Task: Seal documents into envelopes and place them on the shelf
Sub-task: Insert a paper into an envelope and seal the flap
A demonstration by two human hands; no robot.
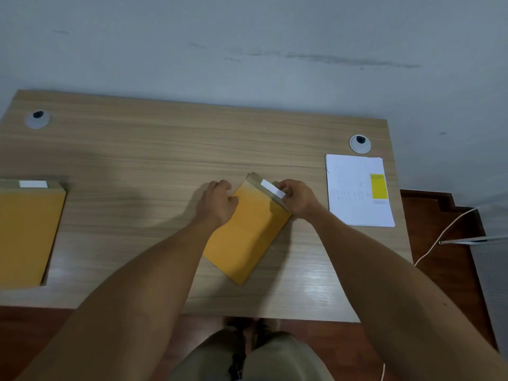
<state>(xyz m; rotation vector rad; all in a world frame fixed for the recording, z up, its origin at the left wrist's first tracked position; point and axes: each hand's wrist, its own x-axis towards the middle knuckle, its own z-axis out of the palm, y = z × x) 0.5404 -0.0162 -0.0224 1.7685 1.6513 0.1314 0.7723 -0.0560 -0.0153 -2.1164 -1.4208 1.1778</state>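
Note:
A yellow-orange envelope [247, 232] lies tilted in the middle of the wooden desk [165, 149], flap end pointing up and to the right. A white adhesive strip [270, 187] runs along its brown flap. My right hand [298, 198] pinches the strip's right end at the flap. My left hand [218, 202] rests on the envelope's upper left edge with curled fingers, holding it down. A stack of white documents [357, 191], with a yellow block printed on the top sheet, lies at the desk's right side.
A pile of more yellow envelopes [24, 232] lies at the desk's left edge, flap with white strip on top. Two round cable grommets [359, 143] [37, 118] sit near the back corners. A white cable [445, 232] trails over the red-brown floor at right. A grey wall stands behind.

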